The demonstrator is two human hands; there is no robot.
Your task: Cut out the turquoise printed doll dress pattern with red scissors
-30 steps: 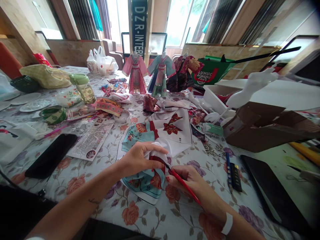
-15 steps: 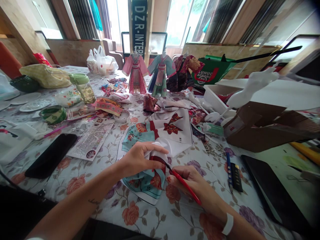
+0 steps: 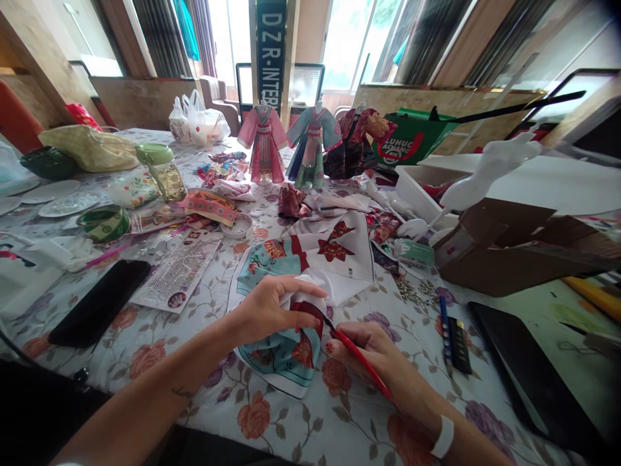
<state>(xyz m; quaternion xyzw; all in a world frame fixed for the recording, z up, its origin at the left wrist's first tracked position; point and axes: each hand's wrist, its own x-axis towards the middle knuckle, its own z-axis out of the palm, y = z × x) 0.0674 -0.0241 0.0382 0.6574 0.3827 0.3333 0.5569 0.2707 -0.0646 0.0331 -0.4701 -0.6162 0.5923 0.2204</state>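
Note:
A printed scarf (image 3: 276,359) in white, turquoise and red lies bunched on the flowered tablecloth. My left hand (image 3: 272,304) is closed on a gathered fold of it, thumb and fingers pinching the cloth near a dark red band. In my right hand (image 3: 366,346) is a pair of red-handled scissors (image 3: 361,364), slanting up to the left. Their dark blades (image 3: 328,322) reach the edge of the fold by my left thumb. Whether the blades have cloth between them is hidden.
A black phone (image 3: 99,301) and a sheet of stick-on beads (image 3: 177,272) lie left. Three small dressed forms, including a pink robe (image 3: 262,145), stand behind. To the right are a cardboard box (image 3: 485,246), a blue pencil (image 3: 444,330) and a black tablet (image 3: 528,369).
The scissors and my right hand have shifted very slightly at the cloth's edge. My left hand keeps its hold in the same place.

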